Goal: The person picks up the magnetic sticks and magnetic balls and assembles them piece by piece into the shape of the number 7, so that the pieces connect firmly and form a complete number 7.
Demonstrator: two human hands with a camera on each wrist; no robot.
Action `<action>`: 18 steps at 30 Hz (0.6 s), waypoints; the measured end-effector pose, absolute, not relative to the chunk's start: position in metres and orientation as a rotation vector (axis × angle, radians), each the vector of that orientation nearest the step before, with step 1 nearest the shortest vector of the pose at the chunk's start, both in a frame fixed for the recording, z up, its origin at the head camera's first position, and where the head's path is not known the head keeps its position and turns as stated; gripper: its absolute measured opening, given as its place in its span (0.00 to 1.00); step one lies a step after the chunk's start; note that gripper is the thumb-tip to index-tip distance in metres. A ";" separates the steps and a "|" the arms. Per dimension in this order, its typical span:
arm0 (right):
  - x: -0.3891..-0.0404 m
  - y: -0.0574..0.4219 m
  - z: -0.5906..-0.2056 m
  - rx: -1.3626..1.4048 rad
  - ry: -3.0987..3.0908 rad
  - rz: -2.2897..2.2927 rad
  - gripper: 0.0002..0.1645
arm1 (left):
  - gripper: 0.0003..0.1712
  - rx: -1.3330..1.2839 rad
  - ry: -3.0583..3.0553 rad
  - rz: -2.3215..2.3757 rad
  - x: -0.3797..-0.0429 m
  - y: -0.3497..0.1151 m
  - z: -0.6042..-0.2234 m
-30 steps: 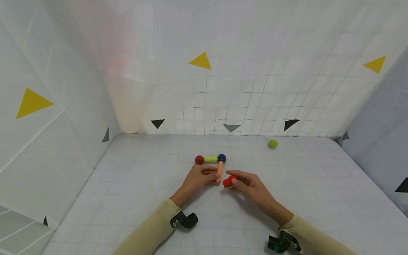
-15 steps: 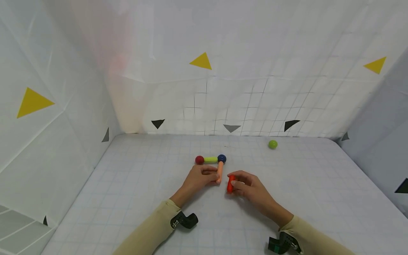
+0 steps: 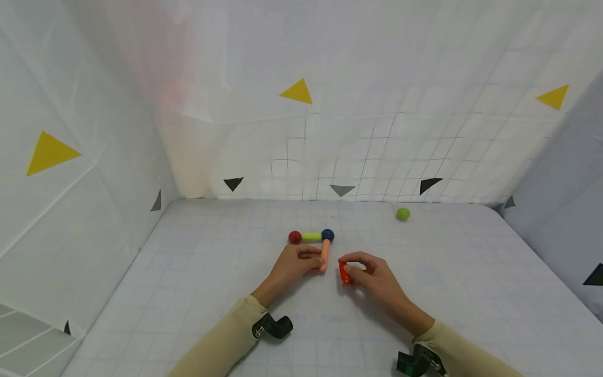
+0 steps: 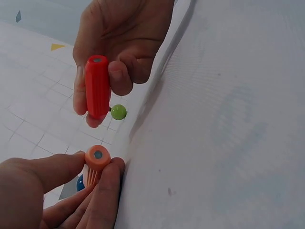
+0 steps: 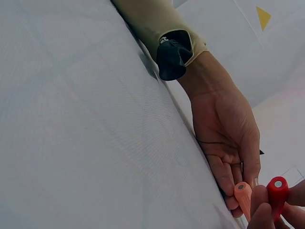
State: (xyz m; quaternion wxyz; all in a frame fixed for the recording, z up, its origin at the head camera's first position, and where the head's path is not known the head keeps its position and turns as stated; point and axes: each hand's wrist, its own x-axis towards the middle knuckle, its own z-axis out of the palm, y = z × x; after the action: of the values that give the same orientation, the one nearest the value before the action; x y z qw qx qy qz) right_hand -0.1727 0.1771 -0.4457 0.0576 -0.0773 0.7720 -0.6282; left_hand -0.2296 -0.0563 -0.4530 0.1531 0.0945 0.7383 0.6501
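Observation:
My left hand point(image 3: 292, 266) pinches the near end of an orange magnetic rod point(image 3: 325, 252) between thumb and fingers. The rod's far end meets a blue ball point(image 3: 327, 235), from which a yellow-green rod point(image 3: 311, 237) runs left to a dark red ball point(image 3: 294, 237). Just right of the orange rod, my right hand point(image 3: 376, 276) holds a short red rod point(image 3: 345, 273) between thumb and fingertips. A grey metal disc shows in the end of the red rod point(image 4: 97, 88) in the left wrist view. The orange rod point(image 5: 242, 194) and red rod stand apart in the right wrist view.
A green ball point(image 3: 402, 213) lies near the table's back edge, right of centre. White sheeting point(image 3: 235, 146) with triangular markers rises behind and at both sides of the white gridded table point(image 3: 212, 251). Dark wrist cameras point(image 3: 273, 325) sit on both sleeves.
The red rod has turned in my right hand, from slanting left to pointing roughly away from me, and the fingers have drawn slightly right. My left hand and the joined pieces have stayed put.

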 end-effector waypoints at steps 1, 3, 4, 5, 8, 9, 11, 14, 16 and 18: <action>-0.172 0.177 -0.445 -0.229 2.338 -1.898 0.18 | 0.18 0.268 2.113 1.869 -0.229 -0.056 -0.453; -0.171 0.177 -0.444 -0.218 2.319 -1.894 0.19 | 0.18 0.265 2.112 1.868 -0.229 -0.056 -0.453; -0.171 0.177 -0.444 -0.212 2.296 -1.900 0.21 | 0.18 0.264 2.114 1.867 -0.229 -0.056 -0.453; -0.171 0.177 -0.444 -0.210 2.273 -1.905 0.23 | 0.18 0.264 2.111 1.868 -0.229 -0.056 -0.453; -0.171 0.177 -0.444 -0.210 2.210 -1.931 0.28 | 0.18 0.266 2.093 1.875 -0.229 -0.056 -0.453; -0.171 0.176 -0.445 -0.214 2.197 -1.940 0.29 | 0.18 0.265 2.084 1.878 -0.229 -0.056 -0.452; -0.172 0.176 -0.445 -0.239 2.208 -1.935 0.31 | 0.18 0.264 2.070 1.884 -0.229 -0.057 -0.452; -0.173 0.176 -0.447 -0.286 2.281 -1.903 0.33 | 0.18 0.258 2.070 1.876 -0.230 -0.057 -0.453; -0.173 0.175 -0.448 -0.320 2.330 -1.875 0.33 | 0.18 0.250 2.073 1.870 -0.231 -0.057 -0.453; -0.172 0.174 -0.448 -0.351 2.362 -1.857 0.32 | 0.18 0.246 2.076 1.866 -0.231 -0.057 -0.454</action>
State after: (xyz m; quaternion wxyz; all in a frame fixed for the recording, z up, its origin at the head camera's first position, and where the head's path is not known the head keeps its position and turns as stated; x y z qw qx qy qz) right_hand -0.1720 0.1743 -0.4481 0.0581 -0.1159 0.7795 -0.6128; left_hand -0.2309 -0.0565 -0.4535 0.1689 0.0864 0.7303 0.6563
